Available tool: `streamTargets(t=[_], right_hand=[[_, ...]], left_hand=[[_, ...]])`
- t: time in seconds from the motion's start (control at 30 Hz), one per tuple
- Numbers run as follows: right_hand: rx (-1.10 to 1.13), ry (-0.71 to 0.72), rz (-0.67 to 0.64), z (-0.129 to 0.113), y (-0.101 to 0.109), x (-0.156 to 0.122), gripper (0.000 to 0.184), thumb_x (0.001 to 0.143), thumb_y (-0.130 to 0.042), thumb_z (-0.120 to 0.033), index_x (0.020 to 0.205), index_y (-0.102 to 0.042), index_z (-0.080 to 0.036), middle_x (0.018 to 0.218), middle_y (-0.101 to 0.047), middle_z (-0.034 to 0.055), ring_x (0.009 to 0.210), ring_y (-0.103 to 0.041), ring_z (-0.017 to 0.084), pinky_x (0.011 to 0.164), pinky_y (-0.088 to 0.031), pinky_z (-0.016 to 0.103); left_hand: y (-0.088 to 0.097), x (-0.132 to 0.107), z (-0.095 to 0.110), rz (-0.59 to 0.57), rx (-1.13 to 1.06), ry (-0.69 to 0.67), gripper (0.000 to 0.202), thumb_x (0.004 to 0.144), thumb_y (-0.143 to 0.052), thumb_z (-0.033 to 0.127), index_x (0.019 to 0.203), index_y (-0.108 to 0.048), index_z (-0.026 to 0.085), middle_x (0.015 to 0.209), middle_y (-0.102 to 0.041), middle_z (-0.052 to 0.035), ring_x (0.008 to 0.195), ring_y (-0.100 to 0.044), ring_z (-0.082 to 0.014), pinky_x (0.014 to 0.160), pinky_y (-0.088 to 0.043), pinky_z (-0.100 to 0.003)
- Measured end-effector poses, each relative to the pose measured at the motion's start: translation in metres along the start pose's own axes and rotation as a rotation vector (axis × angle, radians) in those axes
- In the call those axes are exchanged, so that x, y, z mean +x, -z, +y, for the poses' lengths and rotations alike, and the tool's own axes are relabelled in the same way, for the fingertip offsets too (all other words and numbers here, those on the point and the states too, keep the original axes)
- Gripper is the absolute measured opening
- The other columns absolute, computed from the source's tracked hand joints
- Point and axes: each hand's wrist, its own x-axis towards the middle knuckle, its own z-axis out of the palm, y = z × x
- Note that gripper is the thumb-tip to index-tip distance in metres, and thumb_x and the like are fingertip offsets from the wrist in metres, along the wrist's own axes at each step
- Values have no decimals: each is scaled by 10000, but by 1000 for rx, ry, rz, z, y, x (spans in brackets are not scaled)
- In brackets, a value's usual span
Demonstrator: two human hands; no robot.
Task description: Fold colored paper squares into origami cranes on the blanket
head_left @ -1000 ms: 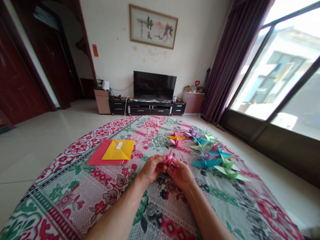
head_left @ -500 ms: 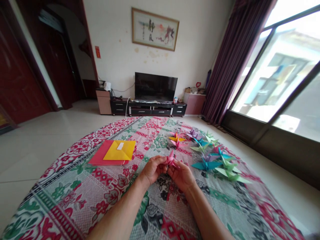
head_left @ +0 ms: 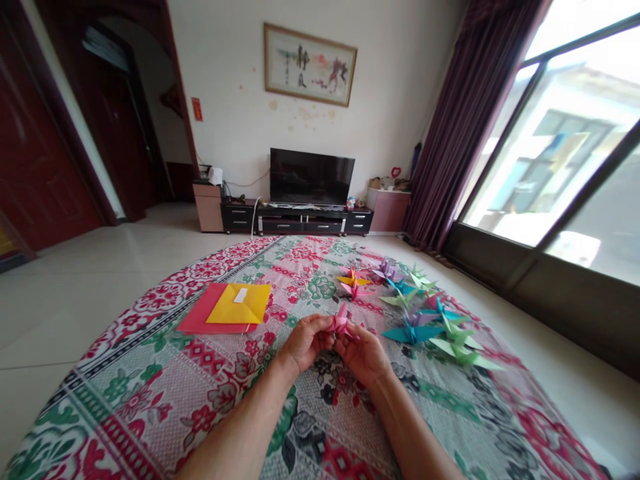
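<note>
Pink paper crane (head_left: 341,323) gripped from both sides

Left hand (head_left: 305,343) and right hand (head_left: 366,353) share a closed grip, pinching the crane over flowered cloth (head_left: 295,273). Right of the crane lie blue, purple and green cranes (head_left: 413,334); beyond it, a yellow crane (head_left: 352,281); left, a yellow square (head_left: 253,307) (white label (head_left: 241,295) on top) overlapping red paper (head_left: 197,315).

Wide gilt-framed rectangular picture (head_left: 327,65) bears black brush characters (head_left: 303,59), upper large one apparently 静, others illegible; small red paper strip (head_left: 197,109) bears unreadable marks; white rectangular label (head_left: 241,295) on flat yellow paper packet (head_left: 243,313) shows no legible print.
</note>
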Motion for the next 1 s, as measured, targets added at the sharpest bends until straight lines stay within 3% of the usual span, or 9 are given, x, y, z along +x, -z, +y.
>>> streamTargets(t=[0.73,1.0], right_hand=[[68,-5,-33,-1,-1,-1,24,719,-620,-141,733,-635,-155,673,-683,13,593,-626,112,585,-534,214],[92,-19,16,-1,-4,-2,73,730,-626,-145,798,-644,-125,683,-689,31,592,-634,108,601,-542,224]], left_hand=[[-2,-2,0,2,10,-5,169,650,-710,238,679,-618,99,535,-568,18,435,-520,-73,403,-415,-180],[0,-2,3,42,2,3,186,651,-715,244,714,-610,103,570,-586,15,448,-534,-72,408,-421,-173]])
